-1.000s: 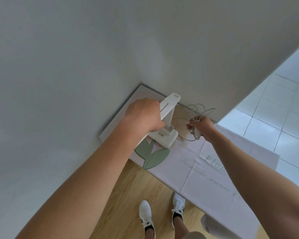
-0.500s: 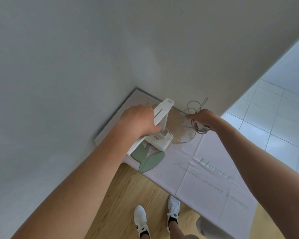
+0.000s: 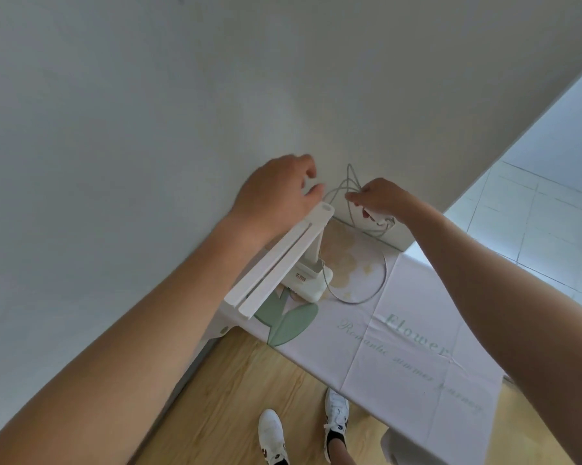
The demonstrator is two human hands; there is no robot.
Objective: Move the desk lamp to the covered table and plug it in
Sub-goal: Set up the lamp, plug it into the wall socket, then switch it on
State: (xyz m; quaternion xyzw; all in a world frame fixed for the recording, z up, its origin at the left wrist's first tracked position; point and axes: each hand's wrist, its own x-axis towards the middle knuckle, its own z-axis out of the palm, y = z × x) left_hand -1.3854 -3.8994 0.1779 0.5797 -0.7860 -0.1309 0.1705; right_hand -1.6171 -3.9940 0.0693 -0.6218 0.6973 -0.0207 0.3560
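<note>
The white desk lamp (image 3: 311, 283) stands folded on the covered table (image 3: 400, 350), at its far left corner against the wall. Its long head slants down toward me. My left hand (image 3: 276, 193) hovers curled just above the lamp's top hinge, fingertips next to the cord loops; whether it grips anything is unclear. My right hand (image 3: 383, 199) is raised beside the wall, pinching a bundle of the grey cord (image 3: 350, 182) with the white plug (image 3: 378, 220) hanging under it. A slack loop of cord lies on the cloth right of the base.
The pale lilac cloth has green leaves and "Flower" lettering. A plain white wall (image 3: 215, 95) runs right behind the table. Wood floor (image 3: 235, 397) and my white shoes are below, and tiled floor (image 3: 534, 223) lies to the right. A grey rounded object (image 3: 395, 444) sits at the bottom edge.
My left hand has come off the lamp's arm and moved up toward the cord. My right hand has lifted the cord bundle and plug off the table, up along the wall.
</note>
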